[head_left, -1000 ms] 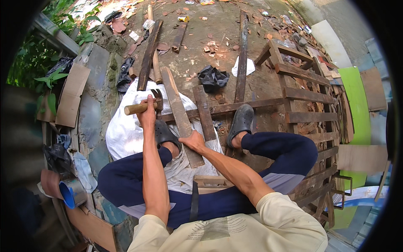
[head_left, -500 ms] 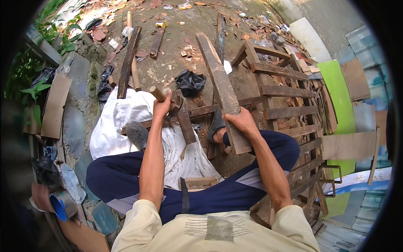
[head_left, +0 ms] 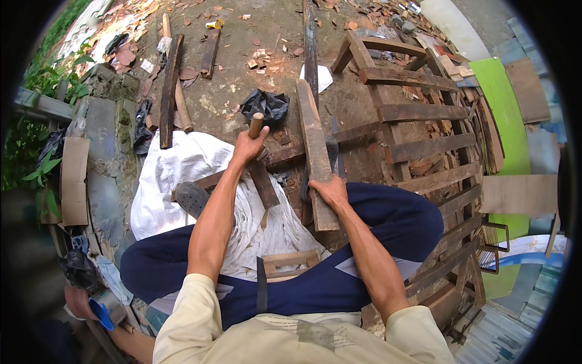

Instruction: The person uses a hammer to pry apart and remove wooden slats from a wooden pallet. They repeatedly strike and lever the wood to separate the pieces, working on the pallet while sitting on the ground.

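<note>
My left hand (head_left: 247,147) is closed round the wooden handle of a hammer (head_left: 256,124). The handle's end sticks up above my fist, and the head is mostly hidden behind the hand. My right hand (head_left: 329,192) grips the near end of a thick, weathered wooden plank (head_left: 314,133), which points away from me. Below my left hand, a short dark wood piece (head_left: 264,187) lies over a longer timber (head_left: 285,155) running crosswise on the ground. A small wooden block (head_left: 290,259) rests between my legs on a white sack (head_left: 176,176).
A slatted wooden frame (head_left: 427,113) stands at the right. Beyond my hands lie a black plastic bag (head_left: 265,107), a dark beam (head_left: 171,91) and a short board (head_left: 210,53). A stone wall edge (head_left: 104,139) runs along the left. Dry leaves litter the ground.
The plank has swung more upright and moved left and lower with my right hand. My left hand has shifted slightly right, and the hammer handle has tipped from pointing left to pointing up.
</note>
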Motion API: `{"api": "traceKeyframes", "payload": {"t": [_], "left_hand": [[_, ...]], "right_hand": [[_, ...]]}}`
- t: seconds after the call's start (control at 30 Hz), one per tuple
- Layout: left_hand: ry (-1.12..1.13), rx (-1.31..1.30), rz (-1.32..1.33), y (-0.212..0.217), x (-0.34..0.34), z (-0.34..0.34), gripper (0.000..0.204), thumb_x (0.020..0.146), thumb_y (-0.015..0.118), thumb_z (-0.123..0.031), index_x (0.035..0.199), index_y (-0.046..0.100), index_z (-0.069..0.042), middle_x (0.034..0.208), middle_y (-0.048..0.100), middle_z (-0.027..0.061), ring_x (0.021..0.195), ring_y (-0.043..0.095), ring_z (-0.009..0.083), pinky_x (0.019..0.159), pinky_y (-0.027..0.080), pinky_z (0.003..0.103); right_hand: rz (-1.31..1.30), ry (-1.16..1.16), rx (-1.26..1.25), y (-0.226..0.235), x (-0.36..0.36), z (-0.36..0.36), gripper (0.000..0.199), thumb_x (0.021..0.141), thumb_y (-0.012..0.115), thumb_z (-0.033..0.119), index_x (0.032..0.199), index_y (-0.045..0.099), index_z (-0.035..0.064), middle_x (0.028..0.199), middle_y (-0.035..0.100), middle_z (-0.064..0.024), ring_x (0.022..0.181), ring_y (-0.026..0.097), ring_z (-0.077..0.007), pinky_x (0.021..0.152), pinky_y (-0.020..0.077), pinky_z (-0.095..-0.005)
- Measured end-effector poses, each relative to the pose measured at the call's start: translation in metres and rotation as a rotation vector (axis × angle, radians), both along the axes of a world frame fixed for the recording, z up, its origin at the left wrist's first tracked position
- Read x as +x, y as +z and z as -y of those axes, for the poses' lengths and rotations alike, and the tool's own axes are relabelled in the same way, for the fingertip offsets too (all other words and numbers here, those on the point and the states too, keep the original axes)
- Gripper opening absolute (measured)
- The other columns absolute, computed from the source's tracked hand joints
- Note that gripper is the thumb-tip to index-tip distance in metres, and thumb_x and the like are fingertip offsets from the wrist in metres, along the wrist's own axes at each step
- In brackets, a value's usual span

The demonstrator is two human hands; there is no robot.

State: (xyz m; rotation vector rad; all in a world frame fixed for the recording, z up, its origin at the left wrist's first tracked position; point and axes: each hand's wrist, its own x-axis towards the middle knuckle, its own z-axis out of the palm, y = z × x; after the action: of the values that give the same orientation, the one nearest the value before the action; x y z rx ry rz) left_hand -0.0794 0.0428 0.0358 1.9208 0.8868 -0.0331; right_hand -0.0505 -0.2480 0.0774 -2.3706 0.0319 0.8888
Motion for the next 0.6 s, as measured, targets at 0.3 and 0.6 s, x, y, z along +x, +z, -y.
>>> {"api": "traceKeyframes", "payload": {"t": [0.3,0.6], "left_hand": [[0.055,0.008,-0.038,-0.014,-0.007,0.004,0.066,0.086,0.062,-0.065,0.092,0.07,0.0,0.079,0.068,0.0215,0.08,0.068,0.0358,0.073,0.049,0.044],[-0.178,0.131,-0.037,-0.024,0.009,0.025,0.066,0.086,0.063,-0.064,0.109,0.069,-0.003,0.093,0.069,0.0242,0.093,0.067,0.0381,0.081,0.05,0.045]], "right_hand": [[0.158,0.145,-0.016,-0.048,-0.019,-0.006,0.084,0.067,0.077,0.046,0.128,0.052,-0.0056,0.121,0.062,-0.0286,0.114,0.06,-0.0402,0.097,0.0481,-0.0435],[0.133,0.14,-0.052,-0.058,-0.042,-0.02,0.084,0.067,0.079,0.044,0.13,0.051,-0.0027,0.126,0.06,-0.0253,0.118,0.058,-0.039,0.099,0.0464,-0.045]]}}
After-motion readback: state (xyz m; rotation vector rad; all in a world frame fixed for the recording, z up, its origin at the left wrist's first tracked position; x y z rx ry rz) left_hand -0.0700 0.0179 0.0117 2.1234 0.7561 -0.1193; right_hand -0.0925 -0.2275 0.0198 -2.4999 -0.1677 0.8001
